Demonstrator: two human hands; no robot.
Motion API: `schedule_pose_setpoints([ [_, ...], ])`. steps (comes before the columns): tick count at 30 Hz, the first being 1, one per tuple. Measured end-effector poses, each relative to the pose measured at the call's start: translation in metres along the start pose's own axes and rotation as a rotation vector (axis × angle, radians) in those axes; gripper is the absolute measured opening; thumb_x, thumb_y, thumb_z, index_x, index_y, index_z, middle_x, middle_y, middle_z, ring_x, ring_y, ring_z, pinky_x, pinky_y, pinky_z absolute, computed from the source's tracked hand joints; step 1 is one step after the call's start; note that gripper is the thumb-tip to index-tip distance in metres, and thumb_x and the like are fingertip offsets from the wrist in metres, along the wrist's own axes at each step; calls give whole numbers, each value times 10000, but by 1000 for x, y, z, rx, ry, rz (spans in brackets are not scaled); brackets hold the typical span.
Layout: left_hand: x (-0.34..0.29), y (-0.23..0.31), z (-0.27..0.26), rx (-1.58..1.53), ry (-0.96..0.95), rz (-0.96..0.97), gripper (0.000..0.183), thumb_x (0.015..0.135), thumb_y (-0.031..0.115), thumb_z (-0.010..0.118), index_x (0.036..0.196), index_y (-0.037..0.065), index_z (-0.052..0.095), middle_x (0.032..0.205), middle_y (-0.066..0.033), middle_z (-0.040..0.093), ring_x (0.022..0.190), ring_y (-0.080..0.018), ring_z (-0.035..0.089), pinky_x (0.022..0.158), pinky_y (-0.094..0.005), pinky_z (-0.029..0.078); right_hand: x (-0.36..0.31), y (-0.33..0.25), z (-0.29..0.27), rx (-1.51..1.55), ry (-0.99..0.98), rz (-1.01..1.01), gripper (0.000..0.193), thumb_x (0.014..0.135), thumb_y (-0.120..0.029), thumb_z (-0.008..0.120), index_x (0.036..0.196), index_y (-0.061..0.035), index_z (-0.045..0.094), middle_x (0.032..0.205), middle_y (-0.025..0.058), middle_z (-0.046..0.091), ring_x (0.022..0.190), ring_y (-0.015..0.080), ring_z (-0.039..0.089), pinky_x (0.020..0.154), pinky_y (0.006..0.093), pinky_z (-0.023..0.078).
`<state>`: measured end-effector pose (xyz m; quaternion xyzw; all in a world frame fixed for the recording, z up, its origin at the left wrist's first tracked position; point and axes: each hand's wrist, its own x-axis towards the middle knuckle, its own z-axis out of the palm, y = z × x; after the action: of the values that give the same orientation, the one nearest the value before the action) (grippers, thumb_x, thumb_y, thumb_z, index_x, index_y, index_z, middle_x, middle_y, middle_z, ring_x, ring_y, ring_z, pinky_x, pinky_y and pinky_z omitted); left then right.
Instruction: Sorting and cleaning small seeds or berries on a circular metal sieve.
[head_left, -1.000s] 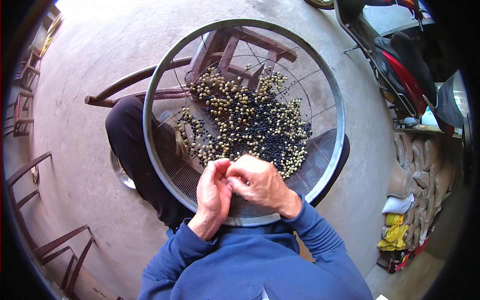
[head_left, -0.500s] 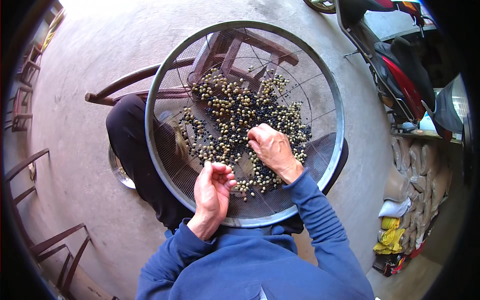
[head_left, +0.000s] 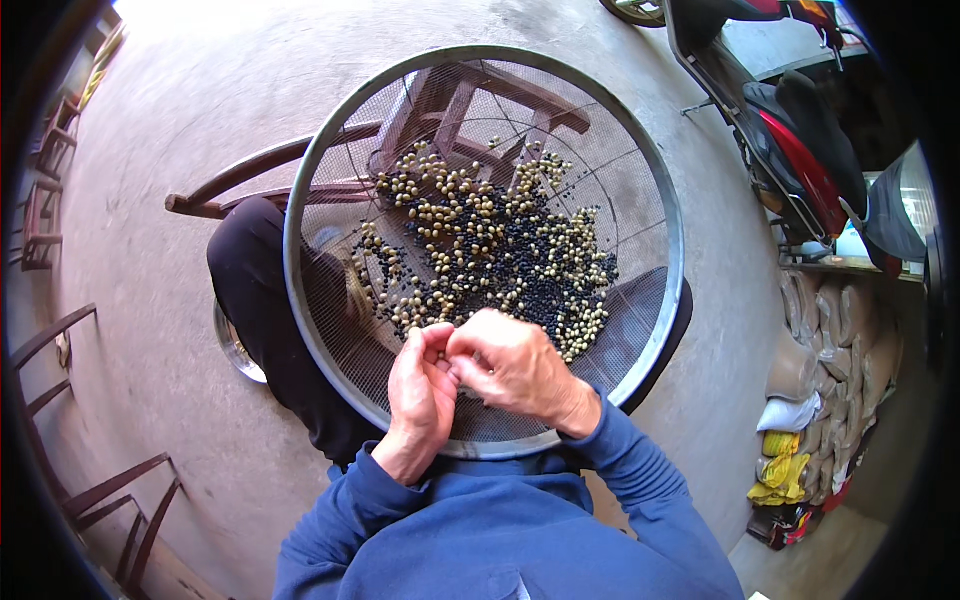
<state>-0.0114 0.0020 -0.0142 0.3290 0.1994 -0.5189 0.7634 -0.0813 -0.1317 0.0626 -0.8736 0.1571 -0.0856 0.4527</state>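
Note:
A round wire-mesh sieve with a grey metal rim [head_left: 300, 300] rests on my lap. On its mesh lies a heap of pale and black beans [head_left: 490, 245]. My left hand [head_left: 420, 395] is cupped over the near part of the sieve, fingers curled. My right hand [head_left: 510, 365] presses its fingertips against the left hand's fingers, just short of the bean heap. Whether beans lie inside the left palm is hidden by the fingers.
A wooden chair [head_left: 250, 180] stands under the far side of the sieve. A metal bowl [head_left: 235, 345] sits on the concrete floor by my left leg. A motorbike [head_left: 790, 130] is parked at the right, with stacked sacks [head_left: 830, 330] below it. More chair frames [head_left: 90, 490] stand at the left.
My right hand drew back from the bean heap and came together with my left hand at the near side of the sieve. The sieve stayed put.

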Motion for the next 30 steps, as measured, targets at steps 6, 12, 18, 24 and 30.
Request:
schedule_pose_setpoints([
  [6,-8,9,8,26,63,-8,385,1109,385,448,1023,50,618,956,-87,659,846,-193,620,759,-325,537,19,52,-31,-165,225,113,82,889,-98,724,923,-24,713,880,123,707,792,273,695,726,381,569],
  [12,-7,9,7,37,59,-27,377,1105,393,458,986,66,603,932,-79,643,840,-192,609,735,-327,525,53,99,-43,-419,240,77,133,879,-113,734,994,-63,690,946,110,695,882,301,702,797,405,574],
  [18,-7,9,9,37,70,-29,381,1104,397,459,986,63,600,930,-80,639,836,-194,605,732,-329,522,67,108,-31,-521,129,124,152,881,-149,744,1003,-84,679,966,109,661,876,331,703,775,442,580],
  [24,-5,7,3,40,53,-41,380,1104,394,461,1004,58,606,941,-81,644,854,-194,618,749,-334,535,60,115,-30,-466,130,62,124,900,-152,729,960,-72,656,933,128,634,835,352,688,763,459,574],
  [30,-2,4,8,14,96,-30,405,1106,393,450,1118,29,627,1007,-107,674,910,-205,648,826,-347,559,28,49,-21,-132,78,19,59,872,-26,674,931,-19,672,859,137,668,812,307,674,726,389,553],
])
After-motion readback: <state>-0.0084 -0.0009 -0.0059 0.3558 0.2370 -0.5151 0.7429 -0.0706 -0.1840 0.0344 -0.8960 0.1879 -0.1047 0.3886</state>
